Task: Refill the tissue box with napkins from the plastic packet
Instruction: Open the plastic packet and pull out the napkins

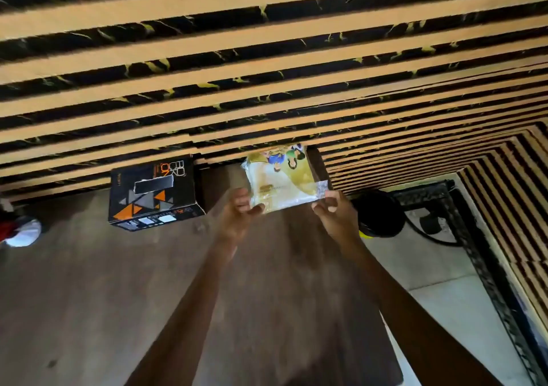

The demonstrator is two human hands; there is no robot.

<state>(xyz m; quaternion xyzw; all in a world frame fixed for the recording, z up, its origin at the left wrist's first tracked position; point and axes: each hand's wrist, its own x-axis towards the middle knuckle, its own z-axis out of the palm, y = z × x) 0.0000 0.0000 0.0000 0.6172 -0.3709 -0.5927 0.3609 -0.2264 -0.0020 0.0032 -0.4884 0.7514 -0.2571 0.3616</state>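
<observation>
1. Overhead, from the head camera, both bare forearms reached forward over a brown wood-grain table (89,282) toward a wall of tan and black marbled slats (267,59).
2. Between the two hands sat a clear plastic packet of napkins printed in gold and white with cartoon figures (281,175), raised off the table top and tilted, with its far end near the slatted wall.
3. The left hand (240,207) pinched the packet's near left corner, thumb and fingers closed on the plastic edge.
4. The right hand (329,207) gripped the near right corner, where the crimped transparent seal showed just above the fingertips.
5. Both hands therefore held the packet along its nearer edge, one at each side, with the bulk of the packet lying beyond the fingers.
6. Just to the left of the left hand, apart from it, stood a black cardboard tissue box with orange and grey triangles (154,193), resting on the table against the wall, its dark oblong slot facing up.
7. Neither hand touched the box.
8. A black round object with a yellow edge (376,213) lay beyond the right hand, partly hidden by it; what it was could not be told.
9. A red and white blurred item (20,231) sat at the far left edge of the table.
</observation>
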